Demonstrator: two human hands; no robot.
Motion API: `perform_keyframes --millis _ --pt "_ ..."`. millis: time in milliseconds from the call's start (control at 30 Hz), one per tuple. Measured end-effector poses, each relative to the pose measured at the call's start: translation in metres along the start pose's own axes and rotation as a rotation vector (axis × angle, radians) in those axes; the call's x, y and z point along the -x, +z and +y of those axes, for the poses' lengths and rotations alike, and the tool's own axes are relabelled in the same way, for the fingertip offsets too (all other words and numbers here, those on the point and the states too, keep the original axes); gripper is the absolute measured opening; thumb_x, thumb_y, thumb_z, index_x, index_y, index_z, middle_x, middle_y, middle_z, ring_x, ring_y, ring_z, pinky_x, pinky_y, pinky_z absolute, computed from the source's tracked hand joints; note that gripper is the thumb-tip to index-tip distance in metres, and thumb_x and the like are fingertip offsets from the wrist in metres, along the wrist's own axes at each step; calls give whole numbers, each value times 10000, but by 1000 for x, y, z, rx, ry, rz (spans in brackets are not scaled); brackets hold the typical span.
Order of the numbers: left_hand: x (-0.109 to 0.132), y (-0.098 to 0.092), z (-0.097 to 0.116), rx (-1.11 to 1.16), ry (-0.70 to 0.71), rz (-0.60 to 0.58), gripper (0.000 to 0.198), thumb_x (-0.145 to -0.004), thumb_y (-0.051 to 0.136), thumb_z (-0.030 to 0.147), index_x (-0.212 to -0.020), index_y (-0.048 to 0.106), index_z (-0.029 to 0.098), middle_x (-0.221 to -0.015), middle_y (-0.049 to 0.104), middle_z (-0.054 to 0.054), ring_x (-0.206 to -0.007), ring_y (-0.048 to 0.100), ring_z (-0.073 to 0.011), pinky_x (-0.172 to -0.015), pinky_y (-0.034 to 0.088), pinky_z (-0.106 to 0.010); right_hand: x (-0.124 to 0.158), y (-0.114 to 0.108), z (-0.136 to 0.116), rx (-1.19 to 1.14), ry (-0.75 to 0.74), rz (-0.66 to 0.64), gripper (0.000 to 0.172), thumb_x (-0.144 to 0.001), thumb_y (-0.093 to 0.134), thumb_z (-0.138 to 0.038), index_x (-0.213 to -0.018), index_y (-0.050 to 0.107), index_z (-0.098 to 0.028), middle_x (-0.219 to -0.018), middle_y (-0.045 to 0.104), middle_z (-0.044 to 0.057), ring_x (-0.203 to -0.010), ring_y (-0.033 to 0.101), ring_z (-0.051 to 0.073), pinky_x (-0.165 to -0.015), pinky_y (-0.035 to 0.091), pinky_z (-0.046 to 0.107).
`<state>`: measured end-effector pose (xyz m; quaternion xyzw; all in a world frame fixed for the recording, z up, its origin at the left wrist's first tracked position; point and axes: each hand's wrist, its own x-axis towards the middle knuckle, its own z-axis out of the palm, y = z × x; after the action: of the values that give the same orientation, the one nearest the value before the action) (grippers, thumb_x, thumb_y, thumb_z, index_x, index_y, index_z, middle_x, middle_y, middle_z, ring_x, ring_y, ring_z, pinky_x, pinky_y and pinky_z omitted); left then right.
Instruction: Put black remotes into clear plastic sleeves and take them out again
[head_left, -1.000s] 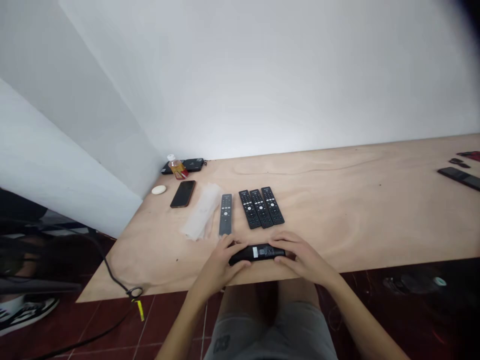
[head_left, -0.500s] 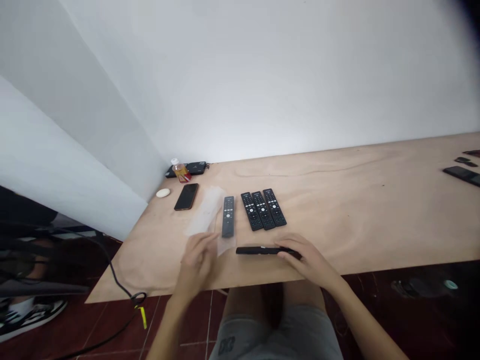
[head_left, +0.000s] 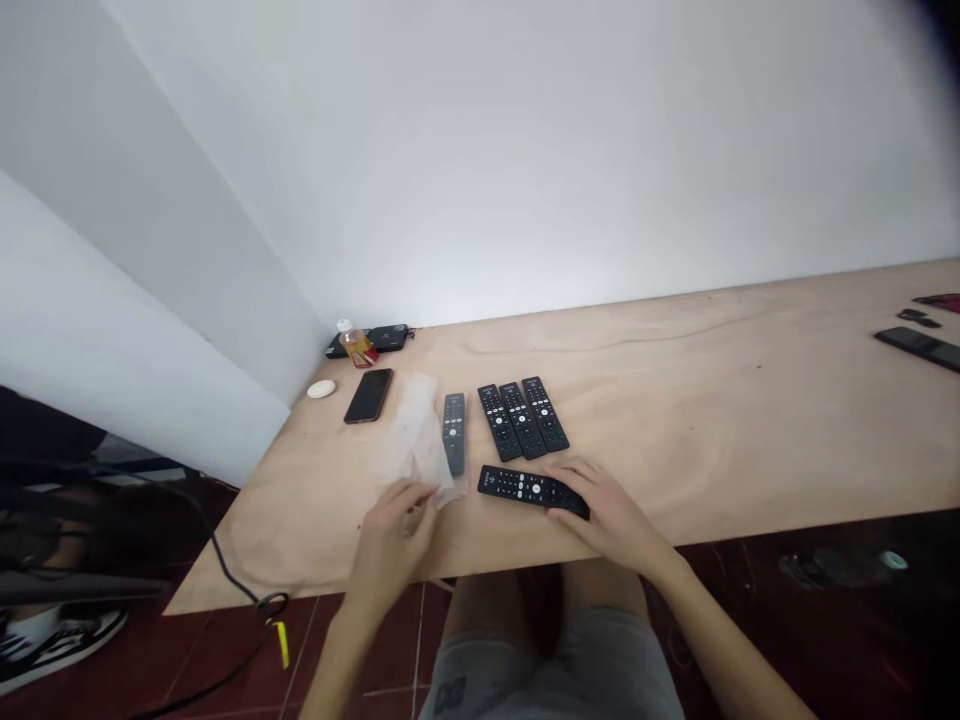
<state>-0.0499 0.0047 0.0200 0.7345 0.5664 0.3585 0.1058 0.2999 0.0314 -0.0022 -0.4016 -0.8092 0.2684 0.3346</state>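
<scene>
While the right hand [head_left: 611,522] curls closed over one end of a black TV remote [head_left: 527,490] lying on the plywood bench [head_left: 697,450], the left hand [head_left: 394,545] pinches the lower edge of a crumpled translucent sheet [head_left: 415,437], which lies just beside a slim grey remote [head_left: 454,433]. Past that slim remote, three black remotes [head_left: 523,418] lie side by side, close to the gripped one. Farther off are a smartphone [head_left: 368,395], a small white oval object [head_left: 321,389], a bottle of amber liquid [head_left: 357,346] and a flat black device [head_left: 388,337] near the wall [head_left: 525,150].
</scene>
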Motion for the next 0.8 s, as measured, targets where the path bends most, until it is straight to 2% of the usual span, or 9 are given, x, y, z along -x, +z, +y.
perform_keyframes --millis 133,333,567,800 --pt "5 23 22 64 -42 6 157 -1009 615 245 -996 770 230 -923 756 -33 -849 718 -205 -773 571 -314 5 -2 7 -126 9 4 461 -1027 715 -293 -1477 620 -317 -1527 647 96 -1408 599 338 -1212 481 566" --pt "6 45 32 61 -105 77 128 -991 650 275 -983 769 231 -894 769 -26 -801 737 -204 -743 586 -311 14 -4 14 -217 85 -54 469 -946 815 -315 -1394 677 -314 -1430 716 90 -1328 668 347 -1164 530 552" --pt "4 55 42 55 -87 107 162 -1024 607 269 -1051 761 227 -919 747 -36 -806 728 -201 -742 597 -316 15 -4 12 -259 89 -52 487 -931 825 -315 -1397 684 -299 -1429 714 101 -1328 667 344 -1162 530 531" --pt "9 56 40 136 -86 106 193 -1028 636 268 -1169 761 232 -1009 772 -50 -907 753 -214 -843 627 -342 14 -3 12 -273 76 -29 483 -937 816 -310 -1400 678 -314 -1433 711 91 -1331 664 343 -1161 531 534"
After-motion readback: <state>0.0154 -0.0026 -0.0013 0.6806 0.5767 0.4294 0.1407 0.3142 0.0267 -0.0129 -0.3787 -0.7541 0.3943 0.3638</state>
